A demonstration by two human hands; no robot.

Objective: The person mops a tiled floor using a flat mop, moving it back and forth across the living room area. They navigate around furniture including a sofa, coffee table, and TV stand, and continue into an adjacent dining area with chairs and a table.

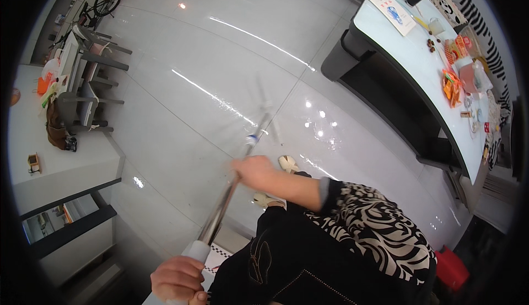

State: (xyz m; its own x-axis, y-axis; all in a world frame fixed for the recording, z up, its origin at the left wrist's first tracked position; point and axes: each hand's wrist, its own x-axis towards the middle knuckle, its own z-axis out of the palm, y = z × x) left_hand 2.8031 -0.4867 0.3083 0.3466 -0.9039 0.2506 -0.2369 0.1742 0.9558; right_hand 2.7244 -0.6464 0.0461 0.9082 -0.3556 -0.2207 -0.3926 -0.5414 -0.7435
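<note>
A mop with a metal pole point(220, 210) slants from the lower left up toward the middle of the floor. My left hand point(177, 279) is wrapped around the light grey grip at its near end. Farther down the pole, my right hand point(257, 172) is closed around the metal shaft, slightly smeared by motion. Below that hand the pole has a blue band. The mop's head point(266, 106) is blurred over the shiny tiled floor point(171, 123), so its exact shape cannot be made out. Both of my cream shoes show beneath my right forearm, beside the pole.
On the right stands a curved white-topped table point(410, 57) with a dark base, holding snack packets, a cup and a printed sheet. Grey chairs point(91, 93) and a bicycle point(106, 1) line the left. A red object point(452, 269) stands at lower right.
</note>
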